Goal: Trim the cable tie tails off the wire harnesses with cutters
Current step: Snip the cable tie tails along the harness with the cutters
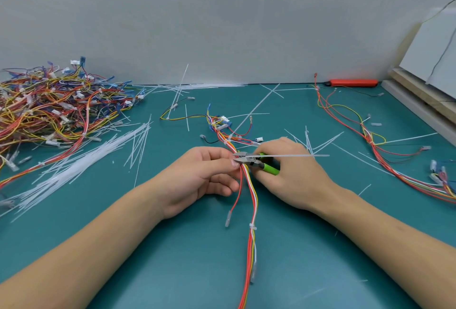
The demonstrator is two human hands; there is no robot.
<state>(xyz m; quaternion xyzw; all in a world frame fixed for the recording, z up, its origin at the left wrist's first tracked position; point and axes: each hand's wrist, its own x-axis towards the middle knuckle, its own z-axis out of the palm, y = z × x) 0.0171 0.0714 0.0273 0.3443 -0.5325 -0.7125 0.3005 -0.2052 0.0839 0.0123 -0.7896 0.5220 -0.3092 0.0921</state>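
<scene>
Broadly, the green work mat (pixel 153 247) carries everything: a big heap of tangled wire harnesses (pixel 51 108) at far left, a drift of loose white cable ties (pixel 81 163) beside it, another harness (pixel 370 136) sprawled at right, and an orange tool (pixel 354 83) against the back wall. At centre lies the harness being worked (pixel 251 200), its red, yellow and white wires running toward the viewer. The left hand (pixel 204 178) pinches this bundle between thumb and fingertips right at a tie. The right hand (pixel 293 173) is curled round the green-handled cutters (pixel 256 162), whose blades sit at the bundle, beside the left fingertips. A long white tie tail (pixel 291 155) juts rightward from that spot, over the right hand.

To cut well, I judge the flat face of the blades should press flush against the tie's head — leaving no sharp stub — while the wires stay outside the blades. The left fingertips look very near the cutting edge, so easing them back first seems wise. Another tie (pixel 252 226) nearer the viewer seems already trimmed.
</scene>
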